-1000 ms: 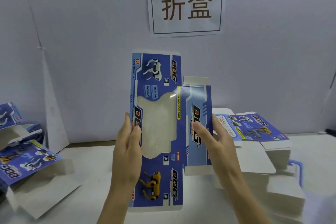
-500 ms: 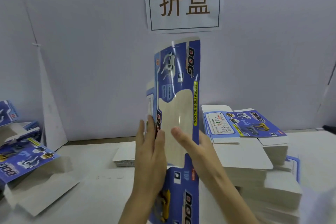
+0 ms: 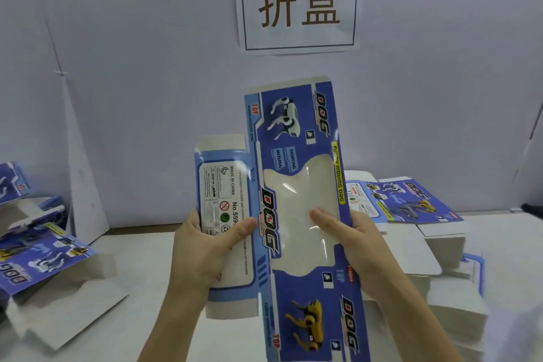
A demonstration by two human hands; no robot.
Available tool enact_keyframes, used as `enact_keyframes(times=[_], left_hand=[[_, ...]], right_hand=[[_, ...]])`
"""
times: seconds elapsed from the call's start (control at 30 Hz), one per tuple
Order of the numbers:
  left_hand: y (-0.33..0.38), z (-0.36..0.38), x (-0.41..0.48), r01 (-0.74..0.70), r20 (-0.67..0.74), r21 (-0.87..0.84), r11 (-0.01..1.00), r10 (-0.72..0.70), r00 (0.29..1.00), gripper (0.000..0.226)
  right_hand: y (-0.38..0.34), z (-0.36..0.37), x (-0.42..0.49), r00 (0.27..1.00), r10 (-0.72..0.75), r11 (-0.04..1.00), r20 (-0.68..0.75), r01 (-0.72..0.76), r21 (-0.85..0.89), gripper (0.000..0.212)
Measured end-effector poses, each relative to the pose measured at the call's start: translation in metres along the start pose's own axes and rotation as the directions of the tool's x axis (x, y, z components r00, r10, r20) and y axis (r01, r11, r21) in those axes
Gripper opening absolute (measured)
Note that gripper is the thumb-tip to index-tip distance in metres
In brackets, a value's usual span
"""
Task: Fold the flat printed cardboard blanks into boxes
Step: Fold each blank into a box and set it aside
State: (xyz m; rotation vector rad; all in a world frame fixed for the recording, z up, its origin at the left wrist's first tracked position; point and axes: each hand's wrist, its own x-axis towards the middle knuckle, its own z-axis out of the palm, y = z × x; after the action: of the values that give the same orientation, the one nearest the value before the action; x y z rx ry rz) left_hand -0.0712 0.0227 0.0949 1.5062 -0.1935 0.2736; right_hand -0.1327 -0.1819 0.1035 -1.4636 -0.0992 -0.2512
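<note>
White wall, paper sign (image 3: 298, 3); white desk (image 3: 141, 247) below. Blue printed blank (image 3: 293, 138) held upright in air over desk middle — clear window, "DOG" lettering, white and yellow dog prints. Half second back it stood near edge-on; now faces camera, label side panel swung out left. Left hand (image 3: 202, 256) grips side panel, thumb across label. Right hand (image 3: 355, 244) pinches right edge — thumb on window.

Blue printed blank (image 3: 296, 214), white and yellow dogs; brown-lettered white sign (image 3: 298, 3).
</note>
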Motion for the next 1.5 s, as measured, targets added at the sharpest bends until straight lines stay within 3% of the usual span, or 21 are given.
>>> enact_keyframes(times=[0.3,0.87,0.97,1.03,1.1,1.17,1.27,1.33,1.4,1.5], left_hand=[[0.004,0.001,-0.003,0.002,0.034,-0.015,1.000,-0.001,0.999,0.057],[0.005,0.006,-0.006,-0.067,0.035,0.017,0.998,0.066,0.997,0.050],[0.007,0.009,-0.008,-0.083,0.045,0.083,0.993,0.080,0.996,0.067],[0.008,0.014,-0.012,-0.161,0.035,0.286,0.945,0.158,0.987,0.084],[0.013,0.022,-0.024,-0.281,0.114,0.380,0.881,0.257,0.960,0.080],[0.022,0.031,-0.035,-0.291,0.236,0.215,0.932,0.240,0.942,0.078],[0.024,0.038,-0.044,-0.192,0.352,-0.023,0.981,0.188,0.917,0.099],[0.024,0.035,-0.044,-0.032,0.351,-0.110,0.993,0.069,0.934,0.105],[0.021,0.028,-0.036,0.044,0.301,-0.188,0.981,0.015,0.953,0.080],[0.017,0.014,-0.019,0.026,0.190,-0.249,0.968,0.022,0.982,0.045]], right_hand=[[0.004,0.000,0.004,0.995,-0.019,0.995,-0.100,0.029,0.095,0.040],[0.004,-0.005,0.004,0.995,-0.049,0.984,-0.087,0.063,0.167,0.049],[0.006,0.003,0.004,0.972,-0.132,0.985,-0.196,0.151,0.086,0.038],[0.009,0.012,0.005,0.923,-0.257,0.961,-0.284,0.275,0.023,0.026],[0.008,0.025,0.004,0.893,-0.345,0.927,-0.290,0.372,0.043,0.013],[0.006,0.036,0.001,0.883,-0.419,0.892,-0.213,0.444,0.088,0.026],[0.007,0.044,-0.004,0.885,-0.464,0.880,0.021,0.458,0.127,0.066],[0.007,0.044,-0.007,0.884,-0.447,0.893,0.139,0.434,0.119,0.051],[0.004,0.039,-0.006,0.890,-0.444,0.895,0.106,0.436,0.094,0.034],[0.000,0.029,-0.001,0.908,-0.420,0.905,-0.009,0.419,0.068,0.038]])
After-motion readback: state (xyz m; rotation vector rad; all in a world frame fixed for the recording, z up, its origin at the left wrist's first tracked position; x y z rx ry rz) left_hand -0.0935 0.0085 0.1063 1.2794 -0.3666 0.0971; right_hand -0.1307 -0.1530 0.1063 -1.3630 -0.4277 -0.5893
